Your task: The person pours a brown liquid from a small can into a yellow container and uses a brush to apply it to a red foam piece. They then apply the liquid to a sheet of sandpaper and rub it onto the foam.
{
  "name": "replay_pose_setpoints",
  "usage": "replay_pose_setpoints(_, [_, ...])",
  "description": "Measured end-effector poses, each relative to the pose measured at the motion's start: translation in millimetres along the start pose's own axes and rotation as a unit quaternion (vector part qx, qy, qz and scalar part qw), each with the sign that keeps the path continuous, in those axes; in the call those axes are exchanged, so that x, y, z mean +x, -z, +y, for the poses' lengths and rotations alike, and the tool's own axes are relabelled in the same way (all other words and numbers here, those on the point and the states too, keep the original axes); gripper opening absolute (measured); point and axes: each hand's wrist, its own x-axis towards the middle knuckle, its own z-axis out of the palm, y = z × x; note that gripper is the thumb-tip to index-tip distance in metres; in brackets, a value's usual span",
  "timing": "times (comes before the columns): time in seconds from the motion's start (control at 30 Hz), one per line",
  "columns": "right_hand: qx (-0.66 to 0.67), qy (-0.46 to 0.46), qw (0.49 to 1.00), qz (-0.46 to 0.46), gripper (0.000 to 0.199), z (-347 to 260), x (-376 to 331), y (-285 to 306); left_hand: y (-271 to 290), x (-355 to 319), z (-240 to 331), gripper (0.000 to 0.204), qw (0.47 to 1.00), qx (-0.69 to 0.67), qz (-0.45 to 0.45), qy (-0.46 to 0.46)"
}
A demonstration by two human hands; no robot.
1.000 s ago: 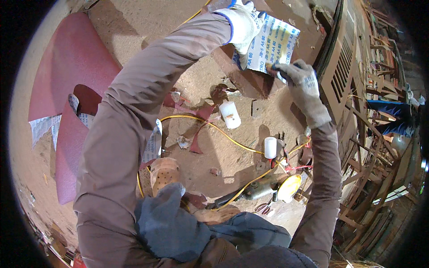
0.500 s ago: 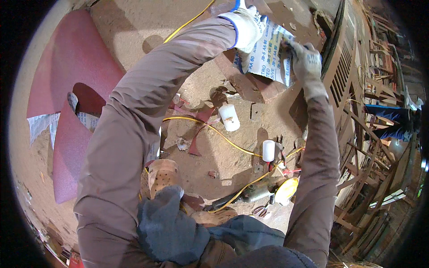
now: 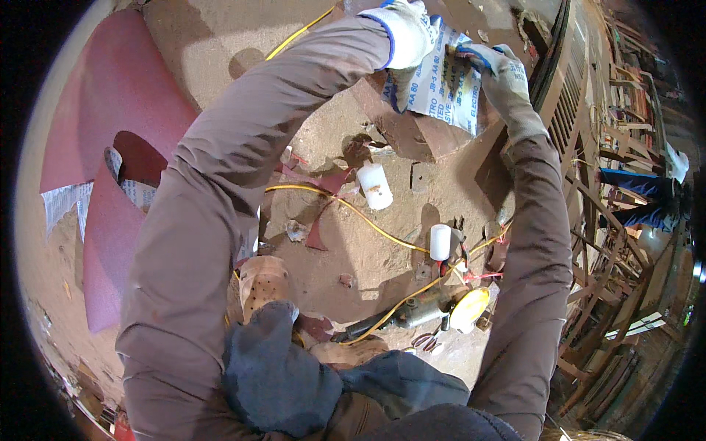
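A piece of sandpaper (image 3: 445,92), its pale printed backing facing up, is stretched between my hands above a brown wooden block (image 3: 434,140). My left hand (image 3: 409,35), in a white work glove with a blue cuff, is closed on the sheet's left side; some fingers are hidden. At the upper right edge, my right hand (image 3: 504,77), gloved too, has its fingers bent in and closed on the sheet. Part of the sheet curls down by the left hand.
Large reddish sandpaper sheets (image 3: 110,110) lie at left. White cylinders (image 3: 375,186), a yellow cable (image 3: 375,234), a power tool with a yellow disc (image 3: 468,309) and scissors (image 3: 425,341) are on the ground. Slatted wooden pieces (image 3: 570,103) line the right, with a person's legs (image 3: 640,198) beyond.
My right hand has moved slightly up and left along the sheet's edge, its fingers now bent over the top corner. The left hand stays on the sheet, barely shifted.
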Motion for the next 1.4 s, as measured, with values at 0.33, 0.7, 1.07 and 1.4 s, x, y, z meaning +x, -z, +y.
replay_pose_setpoints(0.33, [0.112, 0.056, 0.988, -0.096, 0.028, -52.3, -73.4, 35.1, 3.6, -10.9, -2.9, 0.053, 0.999, -0.026, -0.013, 0.012])
replay_pose_setpoints(0.7, [-0.024, 0.027, 0.999, 0.023, 0.039, -58.8, -106.3, 11.5, 8.5, -4.1, 3.6, 0.055, 0.999, -0.022, -0.04, 0.006])
replay_pose_setpoints(1.07, [-0.102, -0.048, 0.993, 0.045, 0.03, -79.4, -89.0, 3.9, 6.1, -0.6, 2.8, 0.052, 0.999, -0.022, -0.027, 0.001])
replay_pose_setpoints(1.4, [0.069, -0.167, 0.982, 0.047, 0.027, -35.1, -41.2, 30.5, -5.8, 3.1, 1.5, 0.049, 1.0, -0.006, -0.025, 0.008])
